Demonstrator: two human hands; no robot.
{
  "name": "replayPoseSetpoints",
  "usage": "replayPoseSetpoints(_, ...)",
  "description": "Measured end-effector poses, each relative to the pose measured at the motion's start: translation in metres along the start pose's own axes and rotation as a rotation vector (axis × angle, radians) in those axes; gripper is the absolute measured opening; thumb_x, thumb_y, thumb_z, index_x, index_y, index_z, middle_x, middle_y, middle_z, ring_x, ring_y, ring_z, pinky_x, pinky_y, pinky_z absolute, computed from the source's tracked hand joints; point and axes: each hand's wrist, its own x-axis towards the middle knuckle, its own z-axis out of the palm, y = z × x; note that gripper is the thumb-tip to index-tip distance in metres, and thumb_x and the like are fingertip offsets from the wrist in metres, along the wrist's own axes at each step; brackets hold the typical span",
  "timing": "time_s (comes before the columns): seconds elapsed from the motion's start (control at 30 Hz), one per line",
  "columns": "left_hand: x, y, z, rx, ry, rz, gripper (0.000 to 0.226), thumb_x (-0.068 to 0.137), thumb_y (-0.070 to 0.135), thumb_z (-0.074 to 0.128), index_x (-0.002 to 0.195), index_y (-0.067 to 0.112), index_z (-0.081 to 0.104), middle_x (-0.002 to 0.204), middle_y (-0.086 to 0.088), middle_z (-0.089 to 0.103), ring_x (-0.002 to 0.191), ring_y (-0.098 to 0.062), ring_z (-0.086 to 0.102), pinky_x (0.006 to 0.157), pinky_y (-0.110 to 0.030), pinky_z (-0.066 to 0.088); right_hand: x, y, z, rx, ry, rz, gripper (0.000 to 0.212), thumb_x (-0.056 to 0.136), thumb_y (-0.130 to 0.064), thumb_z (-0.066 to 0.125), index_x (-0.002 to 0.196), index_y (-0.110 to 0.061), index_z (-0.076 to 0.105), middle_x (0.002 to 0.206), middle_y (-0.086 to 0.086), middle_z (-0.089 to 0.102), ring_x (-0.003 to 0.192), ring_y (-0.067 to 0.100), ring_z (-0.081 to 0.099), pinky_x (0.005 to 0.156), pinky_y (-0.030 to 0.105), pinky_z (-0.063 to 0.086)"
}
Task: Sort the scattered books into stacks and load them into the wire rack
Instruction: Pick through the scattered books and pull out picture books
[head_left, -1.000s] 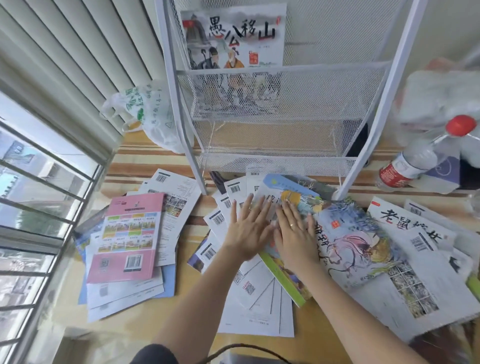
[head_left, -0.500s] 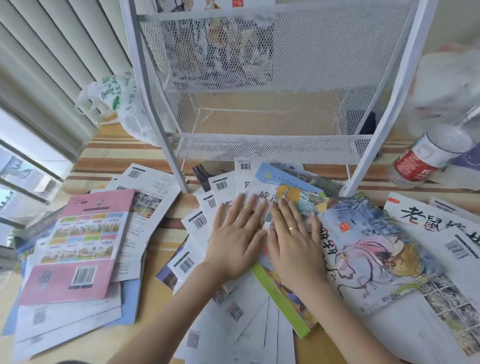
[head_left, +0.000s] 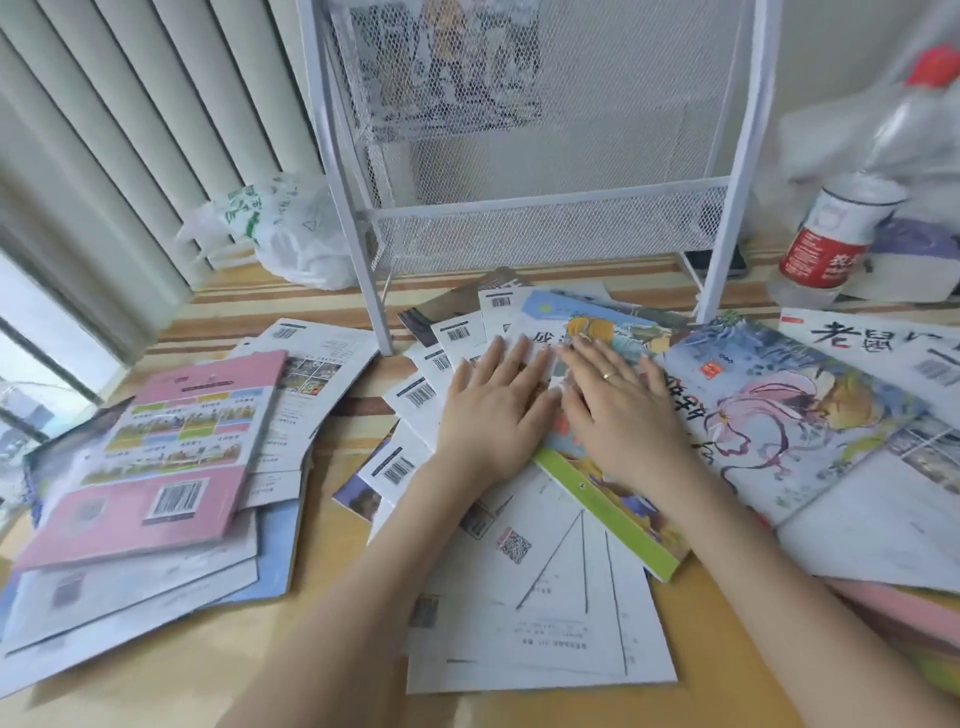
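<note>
Thin picture books lie fanned across the striped table. My left hand (head_left: 493, 410) and my right hand (head_left: 618, 410) rest flat, side by side, on a colourful book with a green spine (head_left: 608, 499) atop a fan of white booklets (head_left: 524, 597). Straight fingers on both hands point toward the white wire rack (head_left: 540, 218), which stands just behind the books. One book (head_left: 457, 57) stands on the rack's upper shelf, blurred by the mesh. A pink-backed book (head_left: 166, 457) tops a pile at the left. A blue painted-cover book (head_left: 779, 410) lies at the right.
A white plastic bag (head_left: 280, 234) sits left of the rack by the vertical blinds. A water bottle with a red label (head_left: 831, 228) stands at the right, with plastic-wrapped items behind it. More books (head_left: 878, 343) overlap at the right edge.
Both hands stay flat on the green-spined book. The view has tilted down and moved closer, so the rack's top shelf has slid out of the frame.
</note>
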Motion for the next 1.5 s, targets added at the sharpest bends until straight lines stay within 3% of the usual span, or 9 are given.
replayPoseSetpoints(0.33,0.000,-0.002,-0.002,-0.175,0.048,-0.103,0.080,0.094,0.058,0.033,0.152,0.014,0.000,0.160,-0.010,0.006,0.148,-0.019,0.001,0.119,-0.034,0.003,-0.005,-0.001,-0.002,0.044,0.064,-0.026,0.049,0.099,-0.042,0.026,0.147,-0.031,0.025,0.157,-0.012,0.016,0.144,0.004,0.007,0.116,0.042,-0.003)
replayPoseSetpoints(0.5,-0.002,-0.004,-0.003,-0.273,0.115,-0.115,0.075,0.091,0.055,0.046,0.150,0.017,0.021,0.155,-0.006,0.027,0.144,-0.019,0.020,0.115,-0.032,0.013,-0.009,0.000,-0.001,-0.079,0.088,0.334,0.070,0.089,-0.064,0.009,0.150,-0.030,0.008,0.159,0.004,0.006,0.145,0.029,-0.009,0.101,0.065,-0.022)
replayPoseSetpoints(0.73,-0.011,-0.011,-0.017,-1.036,0.231,-0.210,0.060,0.086,0.019,0.069,0.140,0.017,0.043,0.133,-0.004,0.058,0.105,-0.001,0.060,0.093,-0.023,0.050,-0.010,0.003,0.000,-0.071,0.023,0.261,0.069,0.092,-0.062,0.011,0.151,-0.026,0.003,0.158,0.013,0.003,0.144,0.035,-0.008,0.115,0.052,-0.004)
replayPoseSetpoints(0.97,-0.017,0.021,-0.012,-0.388,0.190,0.105,0.036,0.095,0.031,0.052,0.128,0.015,0.054,0.113,-0.004,0.062,0.114,-0.022,0.051,0.100,-0.032,0.035,-0.022,-0.007,-0.010,0.138,-0.042,0.053,0.062,0.094,-0.036,0.038,0.150,-0.034,0.011,0.159,0.007,0.010,0.146,0.024,0.002,0.117,0.038,0.004)
replayPoseSetpoints(1.03,-0.019,0.023,-0.016,-0.603,0.159,0.038,0.040,0.094,0.022,0.055,0.133,0.018,0.050,0.115,-0.001,0.064,0.108,-0.017,0.056,0.093,-0.033,0.043,-0.024,-0.012,-0.016,0.314,-0.074,-0.002,0.070,0.088,-0.028,0.047,0.148,-0.040,0.014,0.154,0.001,0.029,0.142,0.021,0.022,0.115,0.038,0.020)
replayPoseSetpoints(1.17,-0.015,0.017,-0.023,-1.229,0.184,-0.216,0.041,0.088,0.000,0.060,0.124,0.017,0.049,0.076,0.005,0.069,0.049,-0.007,0.054,0.045,-0.020,0.043,-0.030,-0.026,-0.030,0.623,-0.155,-0.136,0.080,0.072,-0.034,0.059,0.134,-0.065,0.020,0.134,-0.028,0.044,0.121,-0.001,0.046,0.097,0.026,0.042)
replayPoseSetpoints(1.3,-0.012,-0.004,-0.032,-1.554,0.164,-0.411,0.043,0.079,-0.002,0.070,0.116,0.015,0.055,0.078,-0.004,0.073,0.060,-0.016,0.068,0.051,-0.028,0.056,-0.031,-0.037,-0.032,0.729,-0.178,-0.284,0.081,0.074,-0.022,0.061,0.140,-0.054,0.025,0.148,-0.028,0.026,0.135,-0.010,0.023,0.107,0.023,0.026)
replayPoseSetpoints(1.4,-0.013,-0.009,-0.038,-1.686,0.027,-0.435,0.019,0.079,0.014,0.072,0.097,0.009,0.067,0.068,-0.007,0.070,0.054,-0.017,0.066,0.049,-0.025,0.055,-0.037,-0.039,-0.037,0.905,-0.208,-0.299,0.083,0.070,-0.008,0.056,0.137,-0.052,0.033,0.151,-0.021,0.025,0.129,-0.004,0.041,0.104,0.020,0.035)
replayPoseSetpoints(1.5,-0.013,-0.012,-0.039,-1.650,-0.101,-0.430,0.026,0.074,0.032,0.071,0.079,0.007,0.072,0.061,-0.010,0.066,0.048,-0.019,0.063,0.043,-0.025,0.050,-0.040,-0.040,-0.041,0.935,-0.234,-0.353,0.081,0.068,0.001,0.051,0.132,-0.048,0.043,0.134,-0.022,0.048,0.133,0.002,0.038,0.104,0.026,0.041)
